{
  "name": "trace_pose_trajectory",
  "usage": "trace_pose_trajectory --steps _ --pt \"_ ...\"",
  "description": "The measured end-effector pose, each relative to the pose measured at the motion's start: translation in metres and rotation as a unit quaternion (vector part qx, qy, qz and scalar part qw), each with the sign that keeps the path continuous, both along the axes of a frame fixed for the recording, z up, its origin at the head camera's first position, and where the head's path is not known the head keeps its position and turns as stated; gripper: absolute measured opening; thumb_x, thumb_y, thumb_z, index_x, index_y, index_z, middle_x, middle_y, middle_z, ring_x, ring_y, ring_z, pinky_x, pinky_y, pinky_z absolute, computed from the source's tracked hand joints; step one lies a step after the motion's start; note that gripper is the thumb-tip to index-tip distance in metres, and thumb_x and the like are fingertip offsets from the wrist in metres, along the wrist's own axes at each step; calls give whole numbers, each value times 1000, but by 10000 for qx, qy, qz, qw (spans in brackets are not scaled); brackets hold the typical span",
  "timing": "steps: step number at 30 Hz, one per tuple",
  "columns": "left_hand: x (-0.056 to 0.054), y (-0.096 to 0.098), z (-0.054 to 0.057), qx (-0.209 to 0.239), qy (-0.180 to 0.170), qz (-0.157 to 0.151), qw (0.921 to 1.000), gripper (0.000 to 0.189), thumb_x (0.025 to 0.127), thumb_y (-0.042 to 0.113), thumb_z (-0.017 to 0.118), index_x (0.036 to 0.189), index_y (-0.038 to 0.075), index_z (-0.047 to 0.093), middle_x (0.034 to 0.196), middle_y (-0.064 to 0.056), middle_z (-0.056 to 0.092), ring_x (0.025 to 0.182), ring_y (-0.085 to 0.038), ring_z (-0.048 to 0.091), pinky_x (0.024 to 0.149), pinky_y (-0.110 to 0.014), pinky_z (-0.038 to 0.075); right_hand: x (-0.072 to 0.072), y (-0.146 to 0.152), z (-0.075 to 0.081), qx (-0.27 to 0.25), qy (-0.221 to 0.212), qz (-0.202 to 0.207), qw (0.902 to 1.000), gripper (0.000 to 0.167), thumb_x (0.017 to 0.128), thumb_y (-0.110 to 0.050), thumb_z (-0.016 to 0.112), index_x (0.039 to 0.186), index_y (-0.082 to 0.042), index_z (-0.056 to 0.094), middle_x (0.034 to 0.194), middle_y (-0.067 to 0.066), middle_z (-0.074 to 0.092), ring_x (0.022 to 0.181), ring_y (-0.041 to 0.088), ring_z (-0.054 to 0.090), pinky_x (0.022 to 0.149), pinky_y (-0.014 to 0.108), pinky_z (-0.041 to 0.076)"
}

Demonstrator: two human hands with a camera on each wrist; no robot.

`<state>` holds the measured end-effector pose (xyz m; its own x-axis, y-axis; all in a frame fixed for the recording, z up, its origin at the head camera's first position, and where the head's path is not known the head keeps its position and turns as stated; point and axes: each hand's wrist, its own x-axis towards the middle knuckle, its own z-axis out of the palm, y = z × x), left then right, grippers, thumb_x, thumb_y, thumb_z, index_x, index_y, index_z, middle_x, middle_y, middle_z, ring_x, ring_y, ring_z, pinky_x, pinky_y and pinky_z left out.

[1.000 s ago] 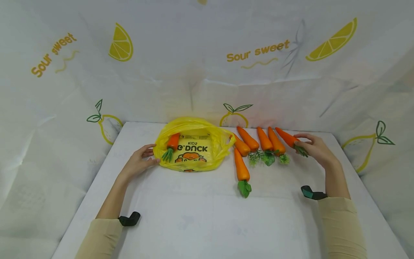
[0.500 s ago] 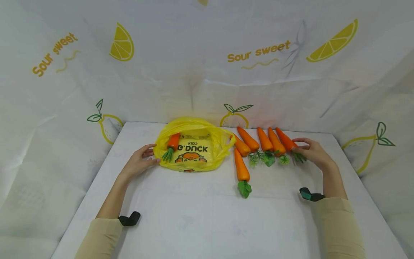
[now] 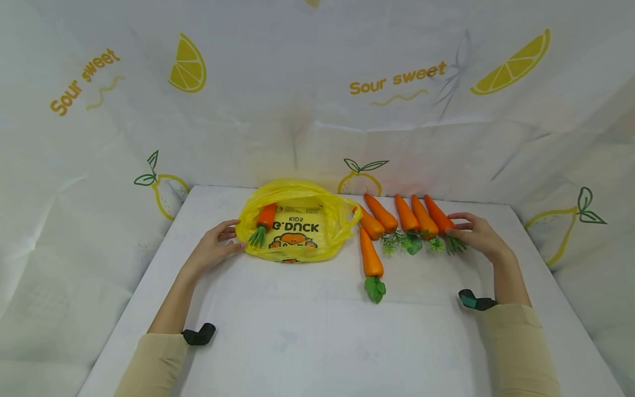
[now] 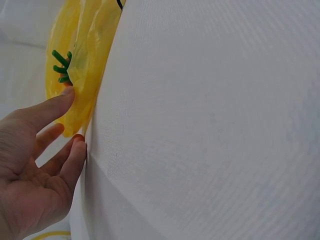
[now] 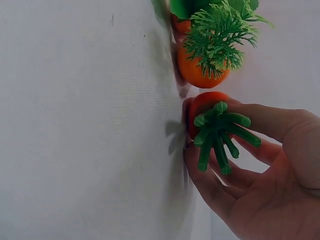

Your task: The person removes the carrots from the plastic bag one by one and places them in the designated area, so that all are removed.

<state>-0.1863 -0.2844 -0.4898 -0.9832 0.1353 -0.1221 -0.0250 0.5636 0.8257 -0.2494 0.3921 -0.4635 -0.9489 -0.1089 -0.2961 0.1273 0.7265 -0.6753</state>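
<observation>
My right hand [image 3: 478,234] holds an orange-red toy carrot [image 3: 439,214] near its leafy end, thumb on one side and fingers on the other. Its stubby green top [image 5: 220,132] faces the wrist camera, and the carrot lies at the right end of a row. At the left, my left hand [image 3: 215,248] touches the left side of a yellow plastic bag [image 3: 339,242], its fingers relaxed and spread. The bag lies with its mouth open towards me. Inside, at its left, is another carrot [image 3: 265,216] with a green top [image 4: 62,67].
Left of the held carrot lie several more carrots [image 3: 407,214] with leafy tops, side by side near the table's back edge. One carrot [image 3: 370,259] lies nearer to me, right of the bag. A white cloth wall [image 3: 292,127] with lemon prints rises behind the table [image 3: 307,342].
My right hand has moved slightly left with its carrot, bringing it against the row and more in line with the others. My left hand and the bag have stayed in place.
</observation>
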Motion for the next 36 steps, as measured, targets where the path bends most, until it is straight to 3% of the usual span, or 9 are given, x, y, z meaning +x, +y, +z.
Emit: trace_pose_trajectory --steps 22,30,36 --pt "0 2 1 34 -76 13 10000 78 100 30 79 166 10 42 161 -29 52 149 -48 52 124 -64 45 5 -3 1 49 -59 -152 9999 75 113 -44 56 164 4 30 163 45 35 148 62 36 121 79 36" --pt "0 0 -2 51 -129 42 9999 78 100 32 79 166 12 42 162 -28 51 150 -47 52 126 -64 43 8 -8 9 -12 209 -88 9997 69 114 -39 52 163 5 32 162 44 38 144 60 44 120 77 39" --pt "0 1 -1 23 -110 46 9999 77 101 33 78 166 12 42 162 -28 51 150 -47 52 126 -64 44 11 -18 22 -72 780 -291 9965 63 115 -33 52 162 6 36 159 42 44 139 58 54 117 73 46"
